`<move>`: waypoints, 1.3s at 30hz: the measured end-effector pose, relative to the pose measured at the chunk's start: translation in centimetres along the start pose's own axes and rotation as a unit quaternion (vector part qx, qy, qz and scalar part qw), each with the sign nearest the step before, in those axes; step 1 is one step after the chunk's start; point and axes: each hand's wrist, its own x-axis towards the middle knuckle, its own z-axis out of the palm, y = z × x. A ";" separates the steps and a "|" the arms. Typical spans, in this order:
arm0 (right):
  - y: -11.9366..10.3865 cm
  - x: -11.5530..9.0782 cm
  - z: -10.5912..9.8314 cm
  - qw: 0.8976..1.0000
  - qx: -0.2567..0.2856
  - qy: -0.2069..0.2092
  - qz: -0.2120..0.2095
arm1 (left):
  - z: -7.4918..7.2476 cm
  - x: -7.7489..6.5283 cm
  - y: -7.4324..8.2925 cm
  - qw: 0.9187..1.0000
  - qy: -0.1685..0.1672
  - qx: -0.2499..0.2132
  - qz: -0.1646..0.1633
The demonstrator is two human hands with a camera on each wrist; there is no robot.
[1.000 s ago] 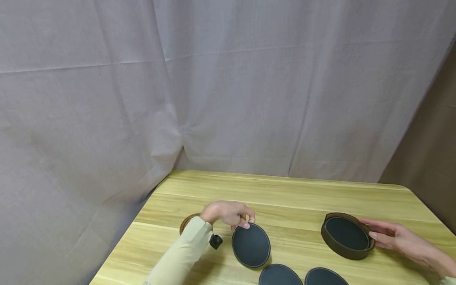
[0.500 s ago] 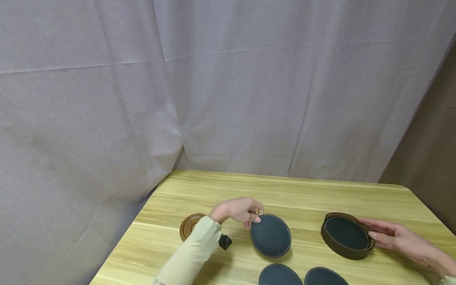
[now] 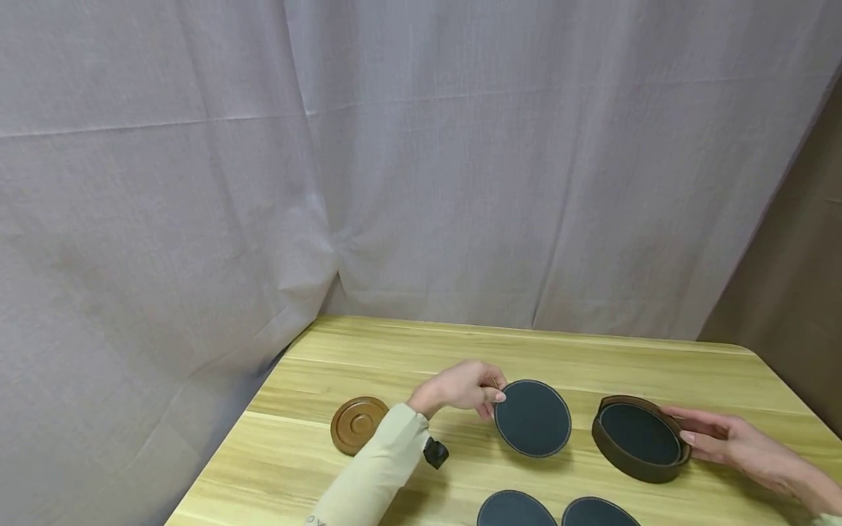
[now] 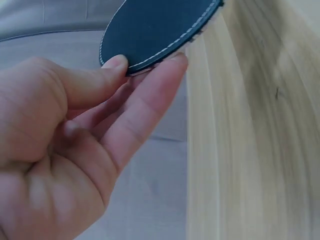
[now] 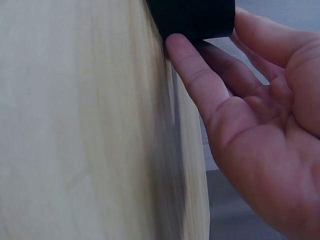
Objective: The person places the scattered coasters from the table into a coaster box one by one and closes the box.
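Note:
A round black coaster with light stitching round its edge is pinched at its left rim by my left hand. It is tilted and held above the table. The left wrist view shows the thumb on the coaster's face and fingers beneath. To its right stands a round dark brown coaster holder, with a black disc surface inside. My right hand grips the holder's right side, thumb at the rim and fingers along the outer wall. The holder's far side is hidden in the right wrist view.
Two more black coasters, a left one and a right one, lie at the bottom of the head view, cut off by its edge. A round brown wooden disc lies left of my forearm. Grey curtain hangs behind the wooden table.
My left hand has carried the coaster right and a little away from me, closer to the holder. The brown disc has come out from behind the sleeve. My right hand stays on the holder.

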 end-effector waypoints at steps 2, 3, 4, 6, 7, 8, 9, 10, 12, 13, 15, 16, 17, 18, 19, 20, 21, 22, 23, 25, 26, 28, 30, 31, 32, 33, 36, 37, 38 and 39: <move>0.0 0.0 0.1 1.000 -0.002 0.002 0.000 | 0.4 0.5 0.0 1.000 0.011 -0.014 -0.001; 0.1 0.0 0.1 1.000 -0.003 0.001 0.000 | 0.6 0.7 0.1 1.000 0.018 -0.021 -0.002; 0.1 -0.1 0.1 1.000 -0.004 0.002 0.001 | 0.8 0.9 0.1 0.999 0.026 -0.028 -0.003; 0.1 -0.1 0.1 1.000 -0.003 0.002 0.004 | 1.4 1.3 0.2 0.998 0.042 -0.038 -0.008; 0.1 -0.1 0.0 1.000 -0.002 0.002 0.005 | 1.6 1.6 0.2 0.998 0.048 -0.042 -0.010; 0.1 -0.1 0.0 1.000 0.000 0.000 0.005 | 1.9 1.8 0.3 0.997 0.054 -0.045 -0.012; 0.2 -0.1 0.0 1.000 0.001 0.000 0.005 | 2.2 2.0 0.4 0.997 0.059 -0.050 -0.015; 0.2 -0.1 0.0 1.000 0.002 0.000 0.004 | 2.5 2.2 0.5 0.997 0.064 -0.050 -0.017; 0.2 -0.1 0.1 1.000 0.004 -0.001 0.002 | 3.1 2.7 0.7 0.996 0.074 -0.053 -0.019; 0.2 -0.1 0.1 1.000 0.003 -0.001 0.000 | 3.4 3.0 0.8 0.995 0.078 -0.058 -0.018; 0.2 -0.1 0.2 1.000 0.000 0.002 -0.001 | 4.0 3.5 1.1 0.994 0.087 -0.064 -0.016; 0.2 -0.1 0.2 1.000 -0.003 0.004 -0.001 | 4.3 3.7 1.2 0.994 0.092 -0.064 -0.017; 0.2 0.0 0.2 1.000 -0.004 0.009 0.003 | 4.6 4.0 1.2 0.993 0.096 -0.067 -0.017; 0.1 0.0 0.2 1.000 -0.006 0.013 0.009 | 4.9 4.2 1.3 0.992 0.100 -0.072 -0.019; 0.1 0.0 0.2 1.000 -0.007 0.015 0.010 | 5.1 4.4 1.3 0.991 0.103 -0.079 -0.020; 0.1 0.0 0.2 1.000 -0.009 0.016 0.011 | 5.4 4.6 1.3 0.991 0.107 -0.082 -0.021; 0.1 0.0 0.2 1.000 -0.010 0.017 0.012 | 5.6 4.8 1.4 0.990 0.111 -0.086 -0.022; 0.1 0.0 0.2 1.000 -0.011 0.017 0.013 | 5.8 5.0 1.4 0.989 0.116 -0.091 -0.024; 0.0 0.0 0.2 1.000 -0.011 0.017 0.013 | 5.9 5.2 1.5 0.988 0.120 -0.099 -0.023; 0.0 0.0 0.1 1.000 -0.017 0.014 0.008 | 6.3 5.6 1.6 0.985 0.129 -0.110 -0.021; 0.0 0.0 0.1 1.000 -0.020 0.014 0.008 | 6.4 5.8 1.7 0.984 0.133 -0.114 -0.020; -0.1 0.0 0.0 0.999 -0.025 0.015 0.013 | 6.8 6.2 1.9 0.982 0.142 -0.121 -0.022; -0.1 0.0 0.0 0.999 -0.028 0.015 0.014 | 7.3 6.6 2.1 0.980 0.151 -0.130 -0.023; -0.1 0.0 0.0 0.999 -0.029 0.015 0.014 | 7.5 6.7 2.2 0.978 0.156 -0.136 -0.025; -0.1 0.0 0.0 1.000 -0.028 0.009 0.010 | 7.8 6.9 2.4 0.977 0.161 -0.141 -0.025; 0.0 0.0 0.0 1.000 -0.025 0.010 0.013 | 8.0 7.0 2.5 0.975 0.166 -0.146 -0.028; 0.0 0.0 0.1 1.000 -0.015 0.009 0.010 | 8.8 7.5 3.0 0.969 0.178 -0.166 -0.029; 0.1 0.0 0.0 1.000 -0.010 0.006 0.008 | 9.0 7.6 3.2 0.967 0.182 -0.174 -0.030; 0.1 0.0 0.0 1.000 -0.003 0.005 0.009 | 9.3 7.8 3.3 0.966 0.185 -0.180 -0.030; 0.1 0.0 0.0 1.000 0.001 0.003 0.005 | 9.5 7.9 3.5 0.964 0.187 -0.188 -0.031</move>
